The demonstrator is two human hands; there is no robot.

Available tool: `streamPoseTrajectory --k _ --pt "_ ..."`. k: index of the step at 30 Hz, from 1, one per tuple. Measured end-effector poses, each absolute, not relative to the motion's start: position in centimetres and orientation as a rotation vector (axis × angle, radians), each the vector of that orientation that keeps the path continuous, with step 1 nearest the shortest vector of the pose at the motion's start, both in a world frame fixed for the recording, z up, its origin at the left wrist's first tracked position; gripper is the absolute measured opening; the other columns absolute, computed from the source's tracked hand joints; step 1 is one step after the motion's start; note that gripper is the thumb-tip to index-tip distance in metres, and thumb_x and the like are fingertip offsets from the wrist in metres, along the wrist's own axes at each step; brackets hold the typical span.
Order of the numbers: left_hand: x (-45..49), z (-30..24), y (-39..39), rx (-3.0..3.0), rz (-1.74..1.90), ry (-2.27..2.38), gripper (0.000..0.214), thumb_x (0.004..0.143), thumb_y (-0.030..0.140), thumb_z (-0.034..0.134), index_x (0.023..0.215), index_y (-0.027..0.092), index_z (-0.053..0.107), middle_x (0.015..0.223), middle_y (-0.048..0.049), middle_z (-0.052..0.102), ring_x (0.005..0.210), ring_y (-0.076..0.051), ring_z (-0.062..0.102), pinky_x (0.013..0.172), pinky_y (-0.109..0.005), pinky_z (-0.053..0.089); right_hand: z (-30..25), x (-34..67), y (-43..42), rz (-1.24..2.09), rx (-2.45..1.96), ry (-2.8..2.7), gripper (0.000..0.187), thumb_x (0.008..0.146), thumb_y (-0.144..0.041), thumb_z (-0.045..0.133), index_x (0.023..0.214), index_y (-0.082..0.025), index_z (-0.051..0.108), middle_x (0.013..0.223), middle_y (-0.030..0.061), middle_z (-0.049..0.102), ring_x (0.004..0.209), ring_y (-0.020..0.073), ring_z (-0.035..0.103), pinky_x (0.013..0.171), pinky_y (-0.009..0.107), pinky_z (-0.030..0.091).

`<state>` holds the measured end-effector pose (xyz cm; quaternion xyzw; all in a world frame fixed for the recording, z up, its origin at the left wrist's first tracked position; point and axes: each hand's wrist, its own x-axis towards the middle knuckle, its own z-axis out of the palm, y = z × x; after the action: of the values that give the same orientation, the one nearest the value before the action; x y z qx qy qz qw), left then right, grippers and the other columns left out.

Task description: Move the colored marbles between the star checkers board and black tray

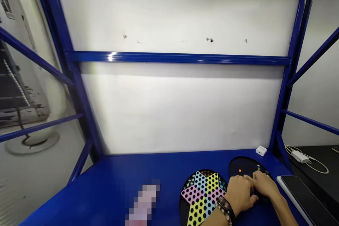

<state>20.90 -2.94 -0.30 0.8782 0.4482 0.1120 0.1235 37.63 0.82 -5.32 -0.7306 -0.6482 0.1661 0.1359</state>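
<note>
Hands [250, 190] rest on a black pegboard [245, 166] beside a pastel star checkers board [201, 197].

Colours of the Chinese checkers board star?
The star is pink, yellow, pale blue, black-dotted; head view.

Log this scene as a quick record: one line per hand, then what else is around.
Left hand: beside star-patterned Chinese checkers board, wearing wristwatch
Right hand: fingers over dark round holed board
On dark board: orange piece
Nearby: white charger, dark tablet
Surface: blue metal shelf
</note>
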Motion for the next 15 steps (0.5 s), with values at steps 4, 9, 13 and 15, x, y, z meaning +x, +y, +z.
streamPoseTrajectory --k 4,9,13,15 --pt "21.6 -0.6 -3.3 2.511 0.26 1.319 0.023 0.074 0.047 0.069 0.079 0.025 0.074 0.091 -0.008 0.076 0.088 -0.029 0.07 0.076 -0.041 0.052 -5.1 36.9 0.3 0.356 -2.144 -1.944 0.028 0.084 -0.045 0.053 0.067 -0.023 0.053 0.081 0.0122 0.071 0.079 0.0326 0.068 0.069 0.038 0.044" --pt "23.2 -2.9 -2.7 2.377 0.239 1.493 0.034 0.075 0.047 0.066 0.104 0.031 0.073 0.102 -0.0131 0.074 0.096 -0.032 0.068 0.077 -0.046 0.052 -5.9 36.5 0.3 0.244 -2.1 -1.924 0.023 0.083 -0.037 0.053 0.063 -0.026 0.049 0.072 0.0092 0.068 0.075 0.0335 0.069 0.069 0.042 0.047" --pt "23.8 -4.8 -2.0 2.24 0.267 1.512 0.067 0.078 0.048 0.058 0.138 0.02 0.055 0.109 -0.0204 0.07 0.103 -0.036 0.066 0.079 -0.048 0.051 -6.3 36.1 0.3 0.204 -2.066 -1.902 0.028 0.084 -0.043 0.054 0.062 -0.026 0.05 0.075 0.0113 0.069 0.076 0.0366 0.069 0.069 0.044 0.047" --pt "23.7 -5.2 -2.2 2.272 0.304 1.459 0.077 0.075 0.049 0.059 0.143 0.015 0.048 0.109 -0.0231 0.069 0.103 -0.038 0.065 0.078 -0.049 0.05 -6.4 36.0 0.1 0.208 -2.072 -1.914 0.028 0.086 -0.044 0.053 0.065 -0.025 0.053 0.078 0.0131 0.07 0.079 0.0387 0.069 0.07 0.045 0.046"
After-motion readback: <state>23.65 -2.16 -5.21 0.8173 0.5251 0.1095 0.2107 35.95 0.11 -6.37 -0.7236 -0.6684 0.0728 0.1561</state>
